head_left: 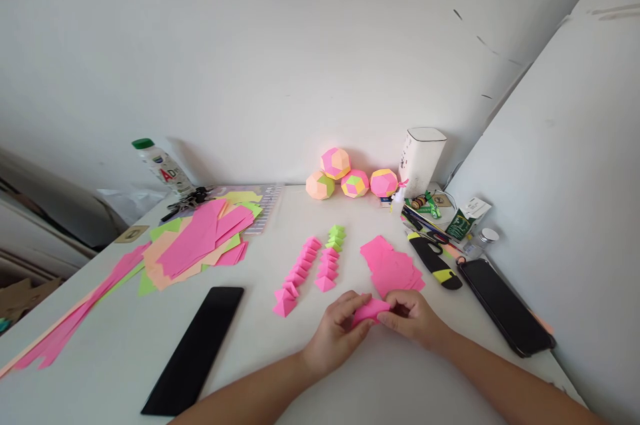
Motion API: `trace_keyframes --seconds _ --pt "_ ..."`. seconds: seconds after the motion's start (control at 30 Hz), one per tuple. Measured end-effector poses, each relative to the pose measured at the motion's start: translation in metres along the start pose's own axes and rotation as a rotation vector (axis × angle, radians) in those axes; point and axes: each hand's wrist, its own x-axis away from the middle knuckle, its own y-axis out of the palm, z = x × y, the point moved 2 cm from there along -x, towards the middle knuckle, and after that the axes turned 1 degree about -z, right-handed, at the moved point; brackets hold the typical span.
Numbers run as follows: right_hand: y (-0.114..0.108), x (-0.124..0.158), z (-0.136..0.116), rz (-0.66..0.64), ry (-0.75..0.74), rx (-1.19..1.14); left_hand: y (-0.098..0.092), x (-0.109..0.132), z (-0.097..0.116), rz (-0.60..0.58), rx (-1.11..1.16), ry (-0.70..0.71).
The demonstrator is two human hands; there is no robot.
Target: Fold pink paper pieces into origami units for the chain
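Between my hands is a pink piece of paper (371,311), partly folded. My left hand (334,334) grips its left side between thumb and fingers. On its right end my right hand (416,320) is closed, thumb against the near edge. Just beyond lies a loose pile of flat pink paper pieces (393,266). To the left run two rows of folded paper units: a longer pink row (299,270) and a shorter row (330,260), pink in front and green behind.
Faceted paper balls (335,163) sit by the wall beside a white container (423,157). A black phone (506,305), box cutter (434,261) and glue bottle (398,201) stand right. Leftward are a black slab (197,347), paper sheets (193,242) and a tilted white bottle (163,166).
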Motion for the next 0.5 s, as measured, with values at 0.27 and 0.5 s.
trace_keyframes --seconds 0.27,0.5 --pt "0.0001 0.0007 0.0002 0.015 -0.012 -0.019 0.0006 -0.0003 0.0034 -0.015 -0.109 -0.09" --pt "-0.0024 0.0 -0.004 0.075 -0.101 0.042 0.0002 -0.0021 0.0044 -0.063 -0.121 -0.098"
